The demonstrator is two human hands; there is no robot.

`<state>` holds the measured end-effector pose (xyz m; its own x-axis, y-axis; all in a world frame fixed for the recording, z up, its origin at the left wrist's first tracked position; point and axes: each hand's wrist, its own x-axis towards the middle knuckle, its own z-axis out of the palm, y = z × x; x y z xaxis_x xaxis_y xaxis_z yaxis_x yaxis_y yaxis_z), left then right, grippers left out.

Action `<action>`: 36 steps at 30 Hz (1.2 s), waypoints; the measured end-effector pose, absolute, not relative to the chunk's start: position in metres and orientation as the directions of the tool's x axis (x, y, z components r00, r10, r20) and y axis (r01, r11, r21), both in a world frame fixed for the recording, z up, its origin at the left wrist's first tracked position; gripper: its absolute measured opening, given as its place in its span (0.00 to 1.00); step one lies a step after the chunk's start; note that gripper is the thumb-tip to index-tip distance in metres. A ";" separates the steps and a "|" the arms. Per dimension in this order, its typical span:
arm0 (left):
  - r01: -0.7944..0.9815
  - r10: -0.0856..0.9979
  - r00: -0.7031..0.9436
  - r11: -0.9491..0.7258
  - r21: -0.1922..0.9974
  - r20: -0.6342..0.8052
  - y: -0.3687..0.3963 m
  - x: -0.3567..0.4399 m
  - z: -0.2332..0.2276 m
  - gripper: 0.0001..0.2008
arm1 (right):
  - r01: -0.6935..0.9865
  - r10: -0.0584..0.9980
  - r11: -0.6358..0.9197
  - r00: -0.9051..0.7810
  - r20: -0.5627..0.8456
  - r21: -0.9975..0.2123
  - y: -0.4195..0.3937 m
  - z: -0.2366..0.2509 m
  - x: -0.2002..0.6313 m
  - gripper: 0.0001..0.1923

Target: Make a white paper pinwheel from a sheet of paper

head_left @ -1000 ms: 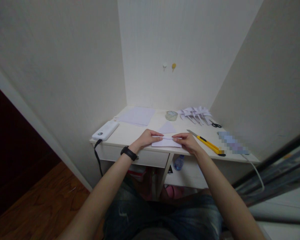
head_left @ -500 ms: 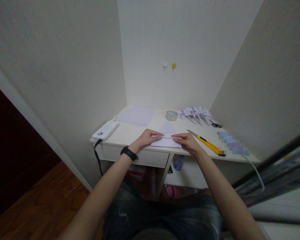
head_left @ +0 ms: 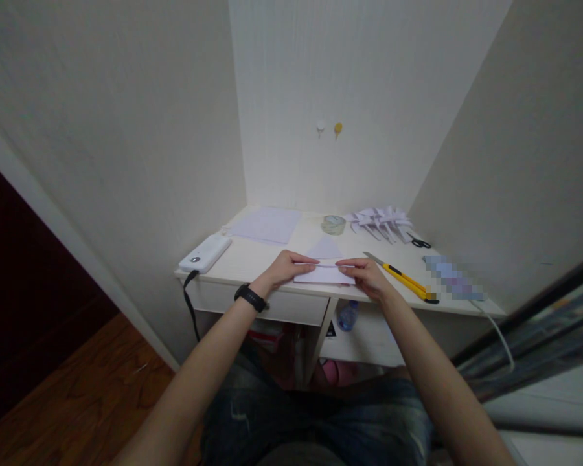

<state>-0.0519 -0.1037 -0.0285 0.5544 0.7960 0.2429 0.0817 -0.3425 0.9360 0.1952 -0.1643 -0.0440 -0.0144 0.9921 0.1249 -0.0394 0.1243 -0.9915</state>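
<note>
White textured walls (head_left: 126,116) closing in on three sides around a small pale wooden desk (head_left: 252,259), with two pushpins (head_left: 329,127) fixed on the back wall. Brown wooden floor (head_left: 82,395) at the lower left, beside a dark opening (head_left: 10,272). Soft, dim light, a bit brighter above the desk.

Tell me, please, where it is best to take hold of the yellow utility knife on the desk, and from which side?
Grip the yellow utility knife at mid-handle, from above, with the right hand, which is nearest. It lies flat on the desk, and its bare blade points toward the back left, so stay at the near right half.
</note>
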 end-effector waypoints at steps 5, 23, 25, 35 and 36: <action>0.065 0.805 0.534 -0.342 0.937 0.257 -0.104 -0.050 -0.028 0.20 | -0.051 0.992 0.120 -0.022 0.121 -0.991 -0.165 -0.044 0.195 0.17; 0.197 0.782 0.564 -0.440 0.876 0.265 -0.103 -0.054 -0.029 0.21 | 0.115 0.987 0.161 -0.013 0.160 -0.980 -0.160 -0.050 0.196 0.26; 0.215 0.779 0.570 -0.449 0.867 0.262 -0.103 -0.054 -0.028 0.22 | 0.153 0.983 0.182 -0.019 0.181 -0.971 -0.160 -0.050 0.197 0.25; 0.257 0.780 0.567 -0.473 0.843 0.265 -0.108 -0.052 -0.022 0.21 | 0.299 0.978 0.202 -0.005 0.211 -0.932 -0.161 -0.045 0.193 0.23; 0.259 0.780 0.568 -0.473 0.842 0.264 -0.107 -0.052 -0.023 0.20 | 0.300 0.978 0.201 -0.006 0.209 -0.932 -0.161 -0.046 0.193 0.23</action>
<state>-0.0517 -0.1069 -0.0229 0.5676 0.7800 0.2636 0.2594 -0.4732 0.8419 0.1931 -0.1609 -0.0459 -0.0064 0.9779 0.2089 0.3002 0.2012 -0.9324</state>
